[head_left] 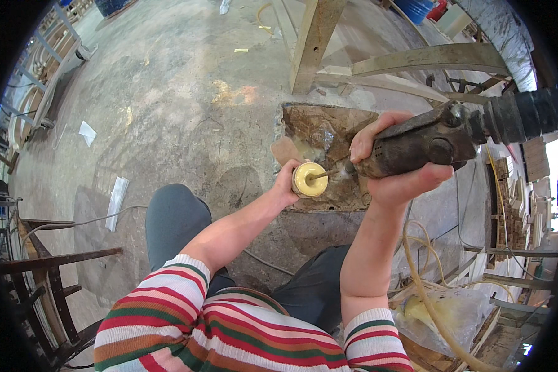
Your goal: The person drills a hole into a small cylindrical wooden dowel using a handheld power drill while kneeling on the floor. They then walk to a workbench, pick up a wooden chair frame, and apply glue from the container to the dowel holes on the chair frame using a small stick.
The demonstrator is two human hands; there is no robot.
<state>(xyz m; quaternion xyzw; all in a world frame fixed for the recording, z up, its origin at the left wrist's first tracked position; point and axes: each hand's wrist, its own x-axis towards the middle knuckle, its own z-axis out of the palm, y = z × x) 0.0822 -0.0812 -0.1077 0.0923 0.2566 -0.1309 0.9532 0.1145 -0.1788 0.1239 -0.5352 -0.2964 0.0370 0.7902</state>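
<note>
My left hand [286, 181] is closed round the side of a small round piece with a cream-yellow face [304, 186]; I cannot tell whether it is a pot or a solid part. A thin rod [327, 174] runs from its middle toward the nose of a dark, worn power tool [403, 149]. Around that tool's body my right hand [394, 177] is wrapped, thumb and fingers on opposite sides. A ribbed black sleeve [521, 116] continues from the tool toward the right edge. Whether the rod is fixed in the tool's nose is unclear.
Below my hands lies a dirty brown board [322, 118] on the concrete floor. Wooden frames [316, 46] stand ahead and right. A yellowish hose [415, 273] loops near my right arm, beside a clear plastic bag [437, 313]. Dark chair frames [49, 279] are at left.
</note>
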